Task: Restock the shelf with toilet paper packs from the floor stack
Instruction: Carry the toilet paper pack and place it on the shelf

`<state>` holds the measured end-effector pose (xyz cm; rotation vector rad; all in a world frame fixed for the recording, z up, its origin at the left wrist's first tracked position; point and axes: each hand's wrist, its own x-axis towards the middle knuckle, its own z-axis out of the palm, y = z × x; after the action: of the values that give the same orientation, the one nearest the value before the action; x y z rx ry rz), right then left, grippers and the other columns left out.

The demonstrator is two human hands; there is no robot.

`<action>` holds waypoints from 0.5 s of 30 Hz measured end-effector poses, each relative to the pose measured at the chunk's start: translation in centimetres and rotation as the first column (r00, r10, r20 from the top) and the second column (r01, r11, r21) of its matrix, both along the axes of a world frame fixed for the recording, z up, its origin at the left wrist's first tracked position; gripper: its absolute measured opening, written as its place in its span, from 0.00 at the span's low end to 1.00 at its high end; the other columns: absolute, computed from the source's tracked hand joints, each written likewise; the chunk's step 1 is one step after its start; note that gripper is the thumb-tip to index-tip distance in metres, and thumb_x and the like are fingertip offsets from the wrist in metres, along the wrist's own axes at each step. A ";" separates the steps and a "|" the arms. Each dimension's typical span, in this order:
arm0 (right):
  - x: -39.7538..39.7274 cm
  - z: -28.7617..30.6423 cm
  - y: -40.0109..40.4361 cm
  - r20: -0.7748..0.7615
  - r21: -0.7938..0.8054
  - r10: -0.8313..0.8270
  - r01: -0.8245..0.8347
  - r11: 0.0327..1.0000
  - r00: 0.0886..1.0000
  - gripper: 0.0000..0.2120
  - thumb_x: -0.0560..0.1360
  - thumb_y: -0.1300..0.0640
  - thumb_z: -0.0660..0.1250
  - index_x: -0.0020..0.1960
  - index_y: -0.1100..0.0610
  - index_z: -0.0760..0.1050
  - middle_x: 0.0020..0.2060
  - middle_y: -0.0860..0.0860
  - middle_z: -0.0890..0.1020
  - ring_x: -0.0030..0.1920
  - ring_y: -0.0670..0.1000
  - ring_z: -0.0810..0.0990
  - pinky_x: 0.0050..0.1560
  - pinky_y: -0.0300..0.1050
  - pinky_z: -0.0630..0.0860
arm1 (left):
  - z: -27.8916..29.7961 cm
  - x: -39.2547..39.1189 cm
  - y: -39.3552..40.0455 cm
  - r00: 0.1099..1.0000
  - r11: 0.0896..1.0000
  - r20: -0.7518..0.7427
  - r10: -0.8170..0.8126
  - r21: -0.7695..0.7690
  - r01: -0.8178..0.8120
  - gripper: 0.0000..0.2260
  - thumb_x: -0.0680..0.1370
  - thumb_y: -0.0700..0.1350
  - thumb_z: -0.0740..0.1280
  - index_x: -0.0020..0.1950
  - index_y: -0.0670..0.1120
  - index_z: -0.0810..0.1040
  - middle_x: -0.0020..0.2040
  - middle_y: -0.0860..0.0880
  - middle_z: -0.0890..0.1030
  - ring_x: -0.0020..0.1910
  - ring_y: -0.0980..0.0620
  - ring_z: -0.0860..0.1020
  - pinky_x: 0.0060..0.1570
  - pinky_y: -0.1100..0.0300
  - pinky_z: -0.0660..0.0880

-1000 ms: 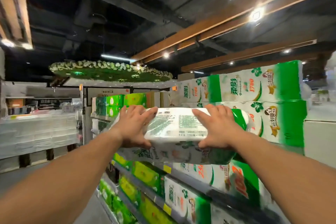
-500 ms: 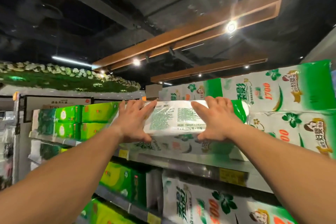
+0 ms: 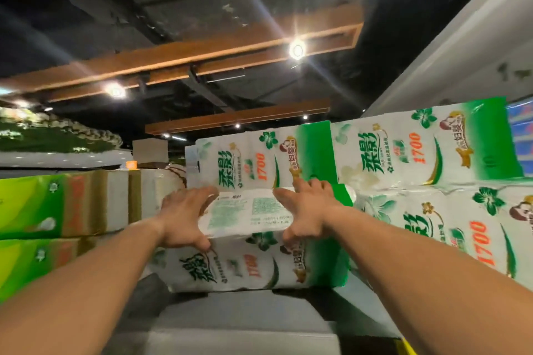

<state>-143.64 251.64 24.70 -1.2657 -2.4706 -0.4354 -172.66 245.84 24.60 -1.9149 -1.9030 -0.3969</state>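
Nearest, a grey shelf top (image 3: 245, 323) runs away from the camera, with two bare forearms reaching out over it. The left hand (image 3: 184, 220) has its fingers spread over the left end of a white-and-green toilet paper pack (image 3: 248, 242), with the thumb hooked under the edge of the printed end panel. The right hand (image 3: 307, 212) does the same on the right side: fingers fanned over the upper edge, thumb curled below, so the pack is held between the two hands. The pack sits on the shelf top, its near end facing the camera and its green-printed side visible below the hands; whether its full base rests flat cannot be told.

Just right of it and touching, a stack of the same packs (image 3: 450, 228) rises higher, each marked 1700 in orange. Directly behind the held pack, another pack (image 3: 259, 164) stands upright in the upper row. To the left, well apart from the hands, lie bright green packs (image 3: 31, 210) and brown-banded ones (image 3: 98, 202).

Farther off, a green ceiling decoration with pale flowers (image 3: 57, 135) hangs at left, and wooden ceiling beams (image 3: 202, 57) carry spotlights (image 3: 297, 49) against a dark ceiling.
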 end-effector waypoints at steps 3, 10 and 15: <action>-1.2 1.8 1.9 0.021 -0.098 -0.087 0.089 0.991 0.996 0.45 0.68 0.36 0.73 0.79 0.42 0.57 0.77 0.59 0.60 0.74 0.65 0.58 0.76 0.68 0.51 | 1.0 -1.5 4.8 0.991 0.990 0.079 -0.104 -0.092 0.111 0.50 0.58 0.61 0.77 0.77 0.60 0.59 0.73 0.51 0.70 0.66 0.50 0.68 0.68 0.48 0.68; -4.2 -1.3 3.7 0.014 0.089 -0.245 0.243 0.966 0.969 0.32 0.73 0.38 0.63 0.73 0.51 0.67 0.66 0.58 0.73 0.69 0.62 0.69 0.74 0.66 0.58 | 1.9 -2.3 9.6 0.995 0.965 -0.041 -0.090 -0.249 0.077 0.44 0.60 0.71 0.72 0.75 0.62 0.67 0.76 0.52 0.65 0.71 0.48 0.66 0.70 0.45 0.67; -3.7 -3.1 4.6 -0.051 0.158 -0.253 0.258 0.953 0.966 0.44 0.67 0.21 0.60 0.71 0.50 0.64 0.64 0.56 0.73 0.66 0.60 0.70 0.70 0.64 0.62 | 1.5 -1.6 10.4 0.993 0.967 0.023 -0.116 -0.228 0.118 0.63 0.46 0.81 0.70 0.77 0.57 0.64 0.70 0.54 0.70 0.68 0.50 0.68 0.68 0.50 0.70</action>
<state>-147.34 256.26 21.56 -1.5153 -2.2009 -0.6636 -174.27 256.20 26.07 -2.1836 -1.9186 -0.2284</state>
